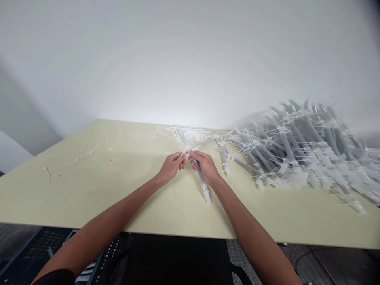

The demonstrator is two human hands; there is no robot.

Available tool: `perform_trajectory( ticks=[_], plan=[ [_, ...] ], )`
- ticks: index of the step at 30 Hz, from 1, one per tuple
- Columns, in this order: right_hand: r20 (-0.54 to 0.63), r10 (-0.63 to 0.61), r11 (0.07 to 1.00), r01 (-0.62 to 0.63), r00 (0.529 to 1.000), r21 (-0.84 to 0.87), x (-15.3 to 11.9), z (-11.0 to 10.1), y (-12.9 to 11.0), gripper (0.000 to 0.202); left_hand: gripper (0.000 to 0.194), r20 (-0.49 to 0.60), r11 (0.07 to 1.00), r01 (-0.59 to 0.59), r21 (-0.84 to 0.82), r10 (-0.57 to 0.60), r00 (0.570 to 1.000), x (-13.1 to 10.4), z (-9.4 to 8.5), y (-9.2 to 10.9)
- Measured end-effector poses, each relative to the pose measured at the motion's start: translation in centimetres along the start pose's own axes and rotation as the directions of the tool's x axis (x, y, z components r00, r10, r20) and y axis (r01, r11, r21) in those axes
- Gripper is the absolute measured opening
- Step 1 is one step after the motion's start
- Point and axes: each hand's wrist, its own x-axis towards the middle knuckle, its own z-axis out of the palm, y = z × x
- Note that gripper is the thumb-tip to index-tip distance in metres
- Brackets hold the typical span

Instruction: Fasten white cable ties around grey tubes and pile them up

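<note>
Near the middle of the table, my right hand (203, 165) is closed round a grey tube (202, 182) with a clear, whitish lower end that points toward the front edge. Just left of it, my left hand (173, 167) is pinched at the white joint; whatever its fingertips hold is too small to make out. Above the hands, another clear-grey tube piece (183, 136) slants up from the same joint. Behind it lies a loose heap of thin white ties (194, 135).
A large pile of grey tubes (292, 138) with white joints and ties covers the right side of the pale yellow table (124, 206). A few loose ties (86, 154) lie at the left. Dark crates (38, 253) stand below the front edge.
</note>
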Motion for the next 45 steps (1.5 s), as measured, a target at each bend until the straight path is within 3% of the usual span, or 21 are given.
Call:
perform_trajectory(
  ticks=[5, 13, 26, 29, 36, 41, 45],
  plan=[
    [-0.027, -0.090, 0.988, 0.086, 0.996, -0.129, 0.0, 0.2, 0.3, 0.034, 0.035, -0.059, 0.997, -0.040, 0.070, 0.044, 0.997, -0.1, 0.2, 0.0],
    [-0.043, -0.165, 0.949, 0.147, 0.985, -0.280, -0.3, 0.2, 0.2, 0.031, 0.034, -0.039, 0.995, -0.040, 0.089, 0.044, 0.998, -0.2, 0.1, 0.3],
    [-0.136, -0.114, 0.991, 0.103, 0.984, -0.085, 0.4, 0.1, 1.2, 0.027, 0.031, -0.087, 0.997, -0.044, 0.069, 0.050, 0.995, -0.1, 0.3, 0.3],
    [-0.077, -0.086, 0.996, 0.085, 0.993, -0.010, 0.3, -0.1, 0.6, 0.026, 0.032, -0.082, 0.997, -0.045, 0.062, 0.050, 0.995, -0.1, 0.1, 0.5],
    [0.149, 0.067, 0.991, -0.084, 0.987, 0.108, -0.4, -0.5, -1.3, 0.036, 0.031, -0.042, 0.989, 0.000, -0.146, -0.007, 0.999, -0.2, -0.2, 0.2],
    [0.144, 0.023, 0.990, -0.042, 0.989, 0.133, -0.6, -0.1, -1.4, 0.032, 0.029, 0.057, 0.891, 0.136, -0.434, -0.123, 0.991, -0.2, 0.5, 0.4],
    [0.129, 0.034, 0.992, -0.049, 0.991, 0.117, -0.5, 0.0, -0.8, 0.036, 0.032, 0.102, 0.875, 0.171, -0.452, -0.139, 0.985, -0.2, 0.8, 0.7]
  ],
)
